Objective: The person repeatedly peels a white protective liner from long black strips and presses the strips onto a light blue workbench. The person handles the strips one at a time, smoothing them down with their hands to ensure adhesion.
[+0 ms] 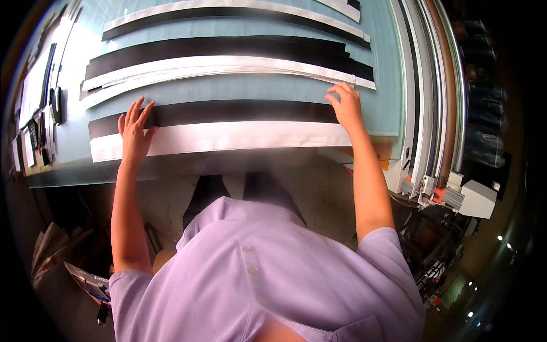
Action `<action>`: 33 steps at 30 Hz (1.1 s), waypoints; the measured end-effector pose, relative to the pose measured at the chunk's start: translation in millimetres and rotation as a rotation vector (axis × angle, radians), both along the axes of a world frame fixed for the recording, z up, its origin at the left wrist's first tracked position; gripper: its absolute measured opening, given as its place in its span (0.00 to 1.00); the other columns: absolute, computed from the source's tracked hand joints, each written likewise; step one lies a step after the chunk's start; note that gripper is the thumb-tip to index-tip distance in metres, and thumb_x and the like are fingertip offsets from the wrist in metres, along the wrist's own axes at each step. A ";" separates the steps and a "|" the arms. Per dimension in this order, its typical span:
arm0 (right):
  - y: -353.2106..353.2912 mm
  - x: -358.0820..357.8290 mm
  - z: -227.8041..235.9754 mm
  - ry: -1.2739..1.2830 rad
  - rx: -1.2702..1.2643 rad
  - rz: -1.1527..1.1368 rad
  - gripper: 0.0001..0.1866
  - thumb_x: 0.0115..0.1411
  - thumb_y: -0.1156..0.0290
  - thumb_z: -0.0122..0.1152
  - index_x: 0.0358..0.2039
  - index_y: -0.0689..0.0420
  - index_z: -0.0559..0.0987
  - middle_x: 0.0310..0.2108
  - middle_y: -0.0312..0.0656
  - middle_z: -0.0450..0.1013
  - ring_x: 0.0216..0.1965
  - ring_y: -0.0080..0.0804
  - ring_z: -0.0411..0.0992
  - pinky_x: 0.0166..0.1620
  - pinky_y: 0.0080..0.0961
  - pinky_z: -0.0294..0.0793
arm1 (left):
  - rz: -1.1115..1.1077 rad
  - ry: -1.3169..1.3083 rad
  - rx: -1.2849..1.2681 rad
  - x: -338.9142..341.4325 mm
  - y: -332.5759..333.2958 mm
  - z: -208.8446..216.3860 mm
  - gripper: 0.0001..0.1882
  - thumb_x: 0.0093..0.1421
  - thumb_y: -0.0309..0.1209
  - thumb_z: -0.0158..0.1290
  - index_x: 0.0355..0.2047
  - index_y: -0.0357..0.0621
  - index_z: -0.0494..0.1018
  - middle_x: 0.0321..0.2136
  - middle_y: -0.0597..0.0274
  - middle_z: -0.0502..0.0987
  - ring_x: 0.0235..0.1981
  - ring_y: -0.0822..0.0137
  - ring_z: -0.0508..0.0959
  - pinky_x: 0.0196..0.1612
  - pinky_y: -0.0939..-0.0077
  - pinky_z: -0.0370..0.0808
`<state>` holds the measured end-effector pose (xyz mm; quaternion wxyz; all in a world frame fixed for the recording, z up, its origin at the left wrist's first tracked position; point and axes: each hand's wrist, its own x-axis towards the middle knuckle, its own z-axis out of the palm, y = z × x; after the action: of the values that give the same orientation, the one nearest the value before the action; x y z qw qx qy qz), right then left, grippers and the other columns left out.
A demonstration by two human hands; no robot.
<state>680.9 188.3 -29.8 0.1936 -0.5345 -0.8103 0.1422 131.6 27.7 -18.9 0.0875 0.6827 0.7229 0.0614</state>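
Close to the table's near edge lies a long strip, dark along its far side (239, 113) and white along its near side (239, 137). I cannot tell whether it is one piece or two overlapping. My left hand (135, 130) rests over its left end, fingers spread on the dark band, gripping nothing. Over the right end is my right hand (346, 107), fingers bent and thumb apart from them, with nothing visible between. Beyond both hands lie stacked white strips (222, 64) against black strips (222, 47).
Another black-and-white strip (233, 8) lies farther back on the pale blue table (382, 114). A metal rail (436, 85) with a machine head (477, 199) runs along the right side. Dark small tools (55, 105) lie at the left edge.
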 end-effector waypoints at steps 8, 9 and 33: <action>56.3 -61.8 -24.5 -0.141 0.350 0.231 0.11 0.53 0.77 0.66 0.38 0.60 0.82 0.44 0.48 0.79 0.46 0.47 0.77 0.52 0.39 0.75 | 0.038 0.012 0.136 28.2 9.8 -1.7 0.39 0.52 0.27 0.66 0.65 0.58 0.66 0.66 0.59 0.64 0.69 0.55 0.61 0.69 0.51 0.52; 55.1 -59.7 -27.2 -0.130 0.329 0.229 0.11 0.53 0.78 0.65 0.38 0.60 0.82 0.44 0.47 0.79 0.46 0.46 0.77 0.51 0.38 0.75 | 0.048 -0.011 0.150 35.5 12.3 -1.4 0.38 0.52 0.27 0.66 0.65 0.57 0.67 0.66 0.59 0.64 0.69 0.54 0.61 0.69 0.52 0.53; 29.0 27.5 21.0 0.138 0.381 -0.165 0.04 0.59 0.78 0.59 0.32 0.58 0.81 0.33 0.43 0.80 0.35 0.46 0.78 0.37 0.36 0.78 | -0.151 0.121 0.242 99.3 -66.7 -0.5 0.25 0.57 0.22 0.53 0.56 0.56 0.76 0.60 0.67 0.74 0.52 0.61 0.75 0.51 0.66 0.70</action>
<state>708.4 217.3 -8.7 0.3571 -0.5418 -0.7609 0.0064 230.9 -39.1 -19.4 -0.0348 0.7430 0.6608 0.0999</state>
